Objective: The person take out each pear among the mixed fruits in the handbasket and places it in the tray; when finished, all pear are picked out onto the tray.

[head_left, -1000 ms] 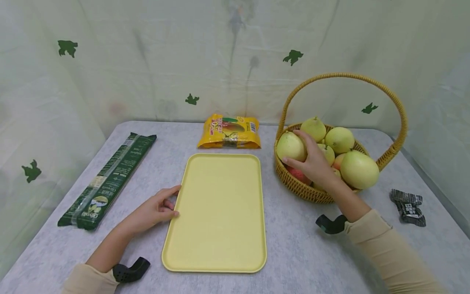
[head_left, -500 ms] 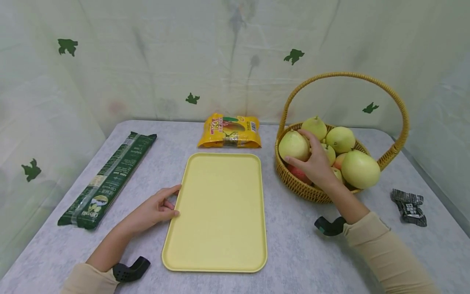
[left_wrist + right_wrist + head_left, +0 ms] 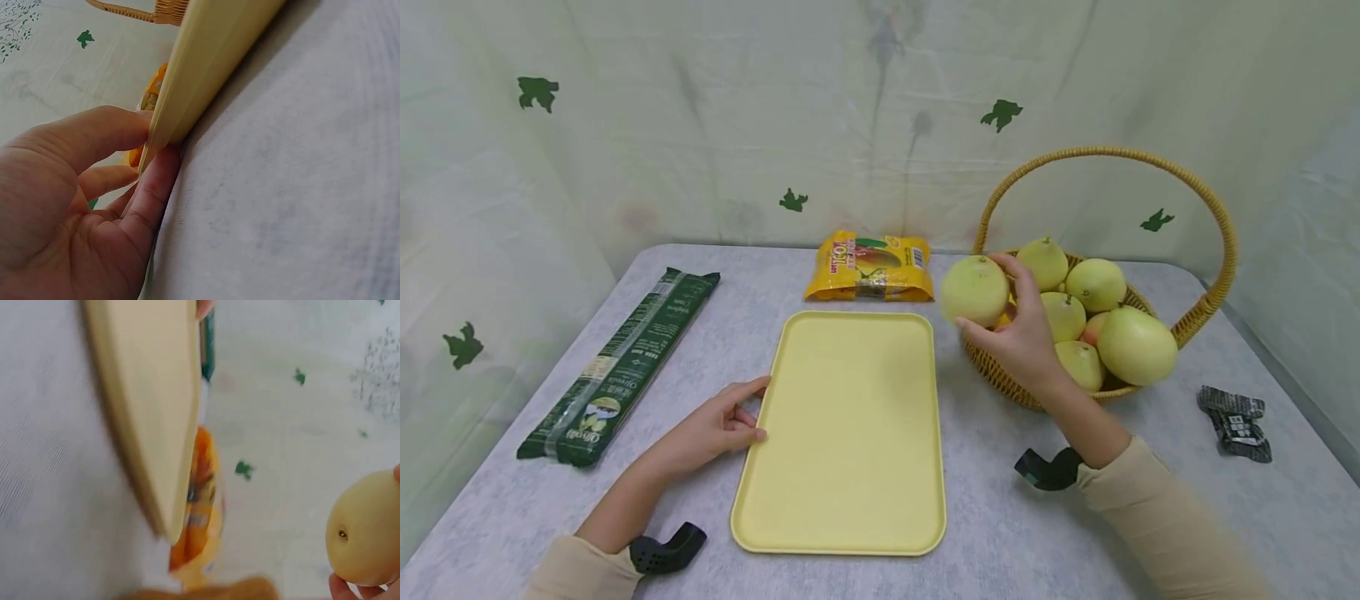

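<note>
Pale fruit (image 3: 973,292): has shifted out over basket (image 3: 1000,382) rim, 9–10 o'clock side; lies toward 1–2 o'clock of tray (image 3: 842,433).
Right grip (image 3: 1022,337): fingers and thumb round pale fruit.
Left grip (image 3: 706,435): pinches tray edge, 9 o'clock; unchanged.
Basket: removal judged nearly done.

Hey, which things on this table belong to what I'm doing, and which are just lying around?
Seemingly part of the job:
Round pale-green fruit, in your right grip
Yellow rectangular tray, its edge in your left grip
Tan wicker basket, holding more fruit

Seemingly just lying about:
Long dark-green packet
Puffy yellow plastic bag
Small black wrapped item
</note>
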`<state>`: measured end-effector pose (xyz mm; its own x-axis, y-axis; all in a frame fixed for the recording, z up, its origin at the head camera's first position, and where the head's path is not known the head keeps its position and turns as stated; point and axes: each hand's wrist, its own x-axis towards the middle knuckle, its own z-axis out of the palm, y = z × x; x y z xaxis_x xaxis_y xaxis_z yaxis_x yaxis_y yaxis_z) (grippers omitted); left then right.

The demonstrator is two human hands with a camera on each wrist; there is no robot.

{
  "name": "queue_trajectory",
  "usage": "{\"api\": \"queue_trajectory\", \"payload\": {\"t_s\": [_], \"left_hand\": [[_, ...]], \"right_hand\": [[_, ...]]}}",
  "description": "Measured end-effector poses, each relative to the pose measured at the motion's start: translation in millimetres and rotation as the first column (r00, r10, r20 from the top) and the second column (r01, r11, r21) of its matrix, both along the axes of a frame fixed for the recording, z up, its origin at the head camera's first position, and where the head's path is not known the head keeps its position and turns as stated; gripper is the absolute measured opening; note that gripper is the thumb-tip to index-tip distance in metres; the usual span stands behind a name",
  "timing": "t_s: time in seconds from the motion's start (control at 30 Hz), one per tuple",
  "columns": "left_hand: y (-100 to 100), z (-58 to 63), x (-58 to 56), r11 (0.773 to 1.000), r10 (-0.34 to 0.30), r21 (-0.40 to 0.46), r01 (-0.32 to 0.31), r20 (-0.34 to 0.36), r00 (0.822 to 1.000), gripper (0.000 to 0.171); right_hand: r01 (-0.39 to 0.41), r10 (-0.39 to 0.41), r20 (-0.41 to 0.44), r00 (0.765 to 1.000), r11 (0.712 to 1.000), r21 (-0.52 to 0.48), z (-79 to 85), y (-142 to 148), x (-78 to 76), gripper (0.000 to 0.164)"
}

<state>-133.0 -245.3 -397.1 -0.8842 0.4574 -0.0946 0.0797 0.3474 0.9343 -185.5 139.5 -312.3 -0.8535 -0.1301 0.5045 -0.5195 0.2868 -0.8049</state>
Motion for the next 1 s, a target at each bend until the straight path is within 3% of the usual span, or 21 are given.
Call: {"api": "queue_trajectory", "payload": {"t_s": [0.13, 0.3, 0.63, 0.77, 1.0], "left_hand": [[-0.3, 0.1, -0.1, 1.0, -0.005, 0.007, 0.005, 0.004, 1.0, 0.075], [-0.5, -0.6, -0.4, 1.0, -0.006, 0.01, 0.006, 0.001, 1.0, 0.075], [-1.2, -3.3, -0.1, 1.0, -0.011, -0.002, 0.011, -0.021, 1.0, 0.073], [-0.8, -3.4, 0.0, 1.0, -0.008, -0.002, 0.008, -0.024, 1.0, 0.073], [-1.8, -3.1, -0.9, 1.0, -0.007, -0.021, 0.007, -0.014, 1.0, 0.074]], "right_hand": [[-0.107, 0.107, 0.012, 0.994, 0.993, -0.042, -3.1, -28.4, -6.2, 0.076], [-0.186, 0.189, 0.113, 0.976, 0.982, -0.036, -14.5, -68.1, -19.0, 0.077], [-0.206, 0.159, 0.266, 0.951, 0.966, 0.159, -55.4, -116.8, -51.1, 0.075], [-0.202, 0.141, 0.321, 0.937, 0.965, 0.168, -66.0, -122.3, -57.9, 0.073], [-0.206, 0.139, 0.343, 0.929, 0.964, 0.166, -71.5, -129.3, -65.9, 0.076]]}}
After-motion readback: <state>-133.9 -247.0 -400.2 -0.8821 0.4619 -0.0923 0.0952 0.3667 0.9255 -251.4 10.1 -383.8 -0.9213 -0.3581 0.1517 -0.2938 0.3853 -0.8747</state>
